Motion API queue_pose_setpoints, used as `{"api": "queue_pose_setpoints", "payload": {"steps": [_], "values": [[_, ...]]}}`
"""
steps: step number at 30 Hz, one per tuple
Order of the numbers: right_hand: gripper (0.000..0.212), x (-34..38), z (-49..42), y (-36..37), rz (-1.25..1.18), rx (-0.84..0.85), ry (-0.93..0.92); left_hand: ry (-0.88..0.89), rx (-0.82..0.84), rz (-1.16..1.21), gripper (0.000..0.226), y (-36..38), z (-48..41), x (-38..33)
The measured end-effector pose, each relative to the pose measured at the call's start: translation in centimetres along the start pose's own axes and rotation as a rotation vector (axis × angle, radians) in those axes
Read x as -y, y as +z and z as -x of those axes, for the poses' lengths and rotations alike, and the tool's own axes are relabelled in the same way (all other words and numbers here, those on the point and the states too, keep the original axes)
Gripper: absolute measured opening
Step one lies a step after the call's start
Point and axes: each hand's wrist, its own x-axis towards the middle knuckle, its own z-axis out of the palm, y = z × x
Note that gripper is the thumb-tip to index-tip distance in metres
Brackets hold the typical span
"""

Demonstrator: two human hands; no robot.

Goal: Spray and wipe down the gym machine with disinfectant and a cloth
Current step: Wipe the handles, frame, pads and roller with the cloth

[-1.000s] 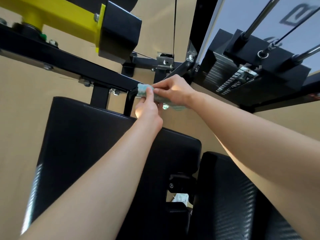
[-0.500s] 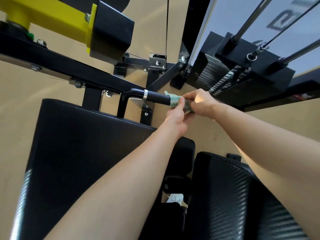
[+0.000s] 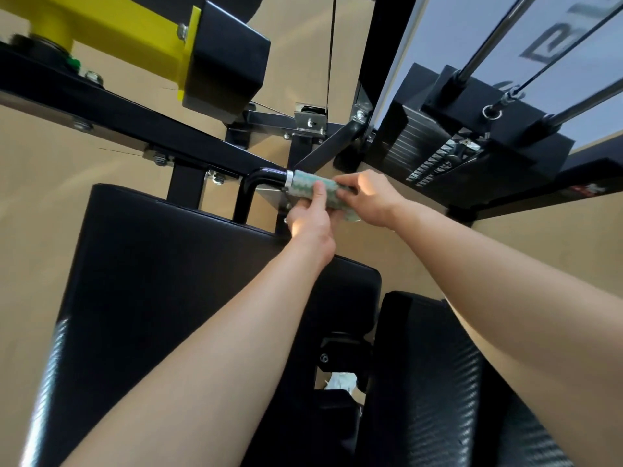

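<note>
Wrapping round the handle (image 3: 266, 175), the cloth (image 3: 303, 187) looks soft and light — left hand (image 3: 308, 224) and right hand (image 3: 369, 198) both pinch it.

Large dark-grey block letters (image 3: 553, 42) stood on the pale grey shroud panel (image 3: 438, 28) behind the black weight stack (image 3: 414, 143) of the gym machine (image 3: 135, 119), cut off by the picture's edge. One resembled an R; the rest could not be made out. A small red-and-white label (image 3: 585, 190) sat on the black steel frame rail below, too small to read. A row of white stickers (image 3: 435, 165) ran down the weight plates, their figures blurred beyond reading.
</note>
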Motion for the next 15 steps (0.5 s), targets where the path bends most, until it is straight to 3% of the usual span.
{"api": "queue_pose_setpoints", "payload": {"steps": [5, 8, 11, 15], "values": [[0.034, -4.6, 0.9, -1.3, 0.008, -0.054, 0.239, -0.208, 0.078, -0.056, 0.035, 3.1, 1.2, 3.4], [0.039, -5.2, 1.6, -1.0, 0.034, -0.044, 0.231, -0.264, 0.122, -0.022, 0.038, 3.2, 1.4, 3.5], [0.045, -3.9, 1.7, -0.2, -0.015, -0.081, 0.151, -0.190, 0.077, 0.001, 0.013, 1.7, 0.6, 2.4], [0.044, 0.1, 0.1, 1.3, 0.011, -0.048, -0.012, 0.009, -0.024, 0.079, 0.028, -0.8, -0.5, -0.3]]}}
